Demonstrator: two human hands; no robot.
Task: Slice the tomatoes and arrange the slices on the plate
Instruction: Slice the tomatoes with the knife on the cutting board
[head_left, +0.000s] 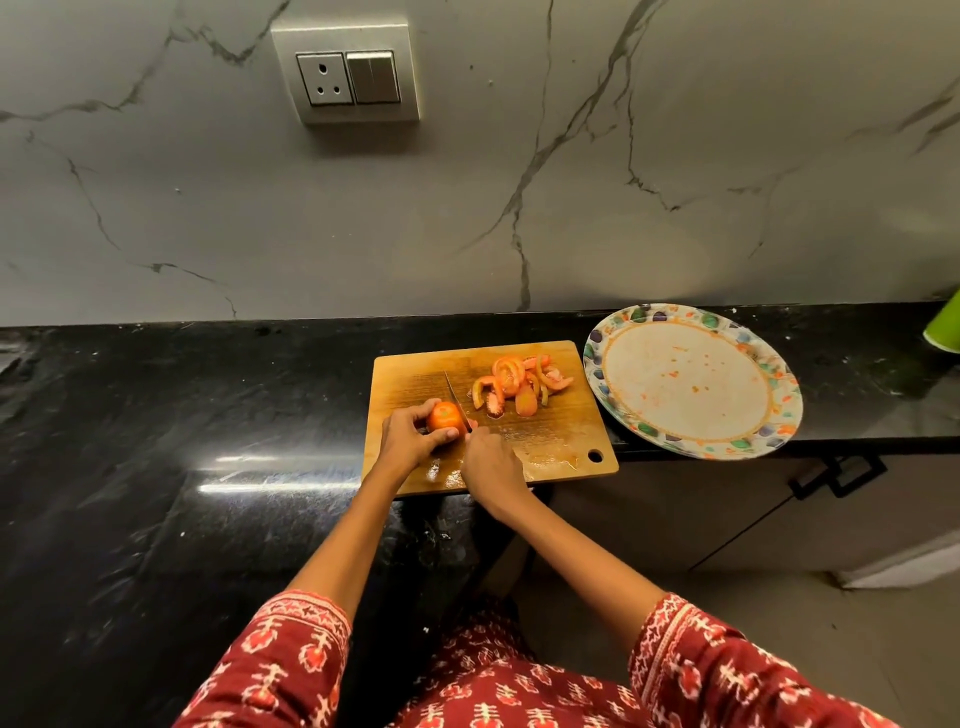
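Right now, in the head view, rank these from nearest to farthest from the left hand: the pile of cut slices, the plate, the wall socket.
1. Pile of cut slices: just right of the left hand, on the same cutting board.
2. Plate: farther right, beside the board on the counter, no slices on it.
3. Wall socket: high on the marble wall behind.

Left hand (408, 436) steadying a tomato (444, 417) on a wooden cutting board (561, 431), right hand (491, 462) gripping a knife (456, 400) against it, cut slices (519, 384) piled beyond, patterned plate (693, 382) alongside

Veined marble wall (519, 208), socket plate (345, 73), glossy black counter (156, 415)
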